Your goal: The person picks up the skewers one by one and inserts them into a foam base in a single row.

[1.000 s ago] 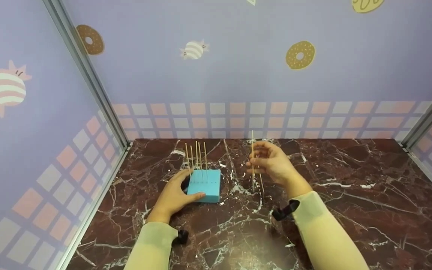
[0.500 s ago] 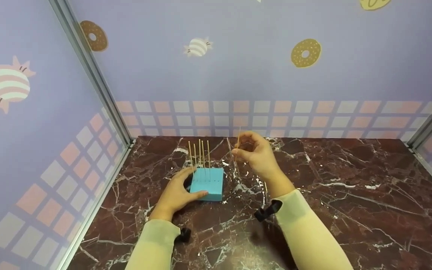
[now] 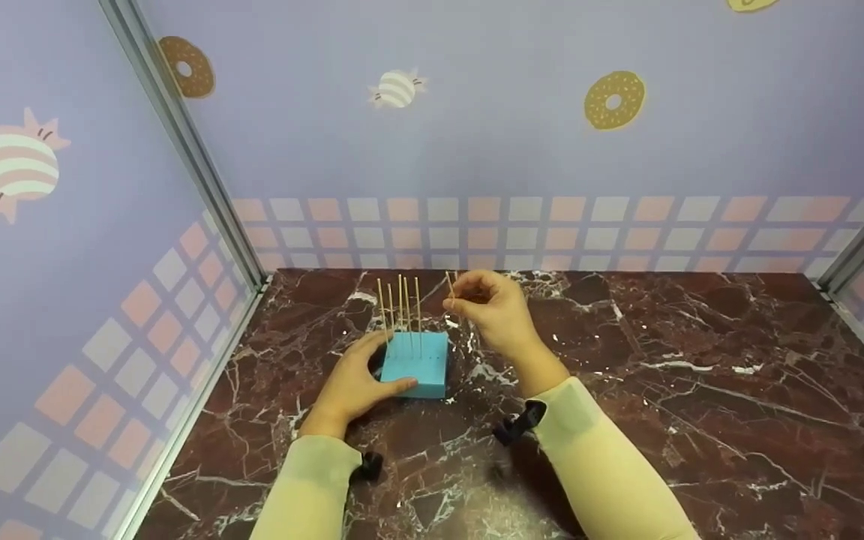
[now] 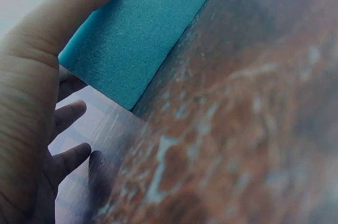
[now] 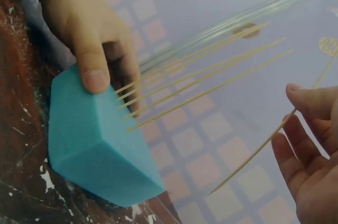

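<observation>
A light blue foam block (image 3: 415, 371) rests on the table, with several thin bamboo skewers (image 5: 211, 89) standing up from its top. My left hand (image 3: 352, 386) grips the block from its left side, thumb on the front edge; the head view hides most of its other fingers. In the left wrist view the thumb (image 4: 68, 10) presses on the block. To the right of the block and above the table, my right hand (image 3: 498, 311) pinches one skewer (image 5: 248, 157) between thumb and fingers. Its pointed lower end is apart from the block, angled down towards it.
The table (image 3: 672, 420) has a dark red marbled top with white veins. Behind it stands a lilac wall (image 3: 499, 142) with printed sweets and squares. A metal corner post (image 3: 184, 142) rises at the left. Small pale flecks lie near the block.
My right hand has moved left, closer to the block, with the skewer. The left hand still grips the block. The head view has shifted slightly.
</observation>
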The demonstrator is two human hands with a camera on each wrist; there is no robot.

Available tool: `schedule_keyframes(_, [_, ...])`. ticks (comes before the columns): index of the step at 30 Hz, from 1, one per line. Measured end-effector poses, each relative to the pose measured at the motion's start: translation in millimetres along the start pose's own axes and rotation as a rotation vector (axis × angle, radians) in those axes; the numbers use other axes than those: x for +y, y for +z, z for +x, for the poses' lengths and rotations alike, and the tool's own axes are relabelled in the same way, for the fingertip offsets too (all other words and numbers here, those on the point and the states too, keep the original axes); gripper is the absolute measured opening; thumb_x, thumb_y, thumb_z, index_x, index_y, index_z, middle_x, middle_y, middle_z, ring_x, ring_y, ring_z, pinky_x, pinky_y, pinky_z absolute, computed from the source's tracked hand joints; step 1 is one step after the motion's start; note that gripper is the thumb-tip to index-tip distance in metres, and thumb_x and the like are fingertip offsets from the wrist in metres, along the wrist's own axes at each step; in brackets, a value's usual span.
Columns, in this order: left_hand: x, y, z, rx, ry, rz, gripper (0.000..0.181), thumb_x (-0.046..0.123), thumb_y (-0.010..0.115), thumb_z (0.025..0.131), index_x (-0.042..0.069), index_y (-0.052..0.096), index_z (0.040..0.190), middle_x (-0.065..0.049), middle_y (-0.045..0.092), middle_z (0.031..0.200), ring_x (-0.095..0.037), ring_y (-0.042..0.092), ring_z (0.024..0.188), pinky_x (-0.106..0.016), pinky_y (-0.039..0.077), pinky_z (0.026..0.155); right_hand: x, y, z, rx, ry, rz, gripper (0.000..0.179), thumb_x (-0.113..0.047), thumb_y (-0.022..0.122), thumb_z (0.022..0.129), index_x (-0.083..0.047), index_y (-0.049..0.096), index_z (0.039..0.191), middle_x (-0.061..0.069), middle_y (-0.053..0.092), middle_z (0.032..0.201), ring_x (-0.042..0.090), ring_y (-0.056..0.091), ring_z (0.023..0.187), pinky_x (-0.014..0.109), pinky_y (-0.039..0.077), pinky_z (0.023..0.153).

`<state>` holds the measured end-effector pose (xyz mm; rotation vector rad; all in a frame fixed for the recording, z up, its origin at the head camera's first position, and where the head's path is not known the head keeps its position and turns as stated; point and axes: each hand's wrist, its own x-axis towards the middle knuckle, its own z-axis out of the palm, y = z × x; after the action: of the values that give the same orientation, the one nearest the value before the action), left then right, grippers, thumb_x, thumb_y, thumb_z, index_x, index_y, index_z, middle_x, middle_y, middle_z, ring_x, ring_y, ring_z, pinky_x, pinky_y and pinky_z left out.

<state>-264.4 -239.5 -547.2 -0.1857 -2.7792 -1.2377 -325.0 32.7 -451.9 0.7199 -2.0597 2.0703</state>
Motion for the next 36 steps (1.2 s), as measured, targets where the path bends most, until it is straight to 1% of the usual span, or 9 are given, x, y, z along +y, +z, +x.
schedule_keyframes(4, [0.4, -1.2, -0.2, -0.005, -0.003, 0.000, 0.110, 0.063, 0.099, 0.081, 0.018, 0.053, 0.170, -0.012, 0.045, 0.181, -0.043, 0.038, 0.170, -0.070, 0.031, 0.139, 1.2, 1.3, -1.0, 0.009, -0.017, -0.011, 0.013, 0.009, 0.087, 0.090, 0.008, 0.078, 0.100, -0.007, 0.077, 0.085, 0.007, 0.068, 0.072, 0.021, 0.058, 0.067])
schedule_keyframes(9, [0.5, -1.4, -0.9, -0.006, 0.002, -0.001, 0.111, 0.062, 0.099, 0.080, 0.016, 0.053, 0.170, -0.012, 0.046, 0.181, -0.043, 0.039, 0.170, -0.069, 0.030, 0.140, 3.1, 4.0, -3.6, 0.013, -0.010, 0.007, 0.018, 0.009, 0.087, 0.090, 0.011, 0.077, 0.105, -0.007, 0.078, 0.088, 0.008, 0.071, 0.077, 0.021, 0.063, 0.072])
schedule_keyframes(14, [-0.2, -1.2, -1.2, -0.008, 0.004, 0.004, 0.112, 0.063, 0.099, 0.080, 0.015, 0.052, 0.170, -0.013, 0.045, 0.181, -0.044, 0.039, 0.170, -0.070, 0.030, 0.139, 4.9, 9.0, -7.4, -0.001, 0.008, 0.046, 0.019, 0.010, 0.085, 0.092, 0.012, 0.078, 0.110, 0.006, 0.081, 0.094, 0.010, 0.076, 0.082, 0.025, 0.069, 0.077])
schedule_keyframes(21, [1.2, -1.6, -1.6, -0.013, 0.001, -0.012, 0.110, 0.062, 0.098, 0.082, 0.016, 0.053, 0.170, -0.014, 0.045, 0.181, -0.045, 0.037, 0.170, -0.071, 0.031, 0.139, 9.0, 17.0, -10.6, -0.030, -0.008, 0.002, 0.020, 0.006, 0.085, 0.095, 0.006, 0.082, 0.115, 0.020, 0.082, 0.101, 0.011, 0.078, 0.083, 0.026, 0.069, 0.078])
schedule_keyframes(24, [1.6, -1.3, -2.2, -0.012, 0.002, -0.020, 0.109, 0.061, 0.098, 0.083, 0.015, 0.053, 0.170, -0.014, 0.045, 0.181, -0.045, 0.037, 0.170, -0.071, 0.032, 0.139, 11.3, 20.3, -11.4, -0.048, -0.017, -0.003, 0.021, 0.006, 0.084, 0.096, 0.007, 0.082, 0.117, 0.022, 0.082, 0.102, 0.024, 0.081, 0.085, 0.033, 0.071, 0.078])
schedule_keyframes(29, [2.1, -1.0, -1.2, -0.003, 0.015, -0.020, 0.109, 0.060, 0.099, 0.082, 0.012, 0.054, 0.169, -0.014, 0.047, 0.180, -0.044, 0.039, 0.169, -0.069, 0.033, 0.139, 13.0, 25.0, -12.6, -0.051, -0.007, -0.030, 0.021, 0.006, 0.082, 0.097, 0.005, 0.082, 0.119, 0.022, 0.081, 0.105, 0.020, 0.081, 0.087, 0.030, 0.070, 0.079])
schedule_keyframes(31, [2.5, -1.2, -0.9, 0.000, 0.019, -0.019, 0.109, 0.060, 0.099, 0.082, 0.012, 0.054, 0.169, -0.014, 0.047, 0.179, -0.044, 0.040, 0.169, -0.069, 0.033, 0.139, 13.0, 26.7, -12.8, -0.048, -0.004, -0.037, 0.022, 0.007, 0.082, 0.097, 0.005, 0.082, 0.119, 0.026, 0.081, 0.107, 0.018, 0.081, 0.088, 0.024, 0.069, 0.079])
schedule_keyframes(33, [2.5, -1.4, -0.9, 0.002, 0.022, -0.019, 0.109, 0.060, 0.099, 0.082, 0.012, 0.054, 0.168, -0.015, 0.048, 0.179, -0.044, 0.040, 0.169, -0.069, 0.033, 0.139, 13.0, 28.0, -13.1, -0.048, -0.005, -0.035, 0.022, 0.008, 0.081, 0.098, 0.005, 0.082, 0.120, 0.029, 0.080, 0.109, 0.032, 0.083, 0.093, 0.027, 0.070, 0.080])
schedule_keyframes(36, [1.7, -1.2, -1.2, 0.005, 0.024, -0.020, 0.108, 0.059, 0.099, 0.082, 0.012, 0.055, 0.168, -0.015, 0.048, 0.179, -0.044, 0.041, 0.168, -0.069, 0.033, 0.138, 13.6, 29.1, -14.1, -0.057, -0.003, -0.024, 0.024, 0.009, 0.081, 0.097, 0.006, 0.082, 0.121, 0.032, 0.079, 0.113, 0.049, 0.081, 0.101, 0.040, 0.073, 0.086])
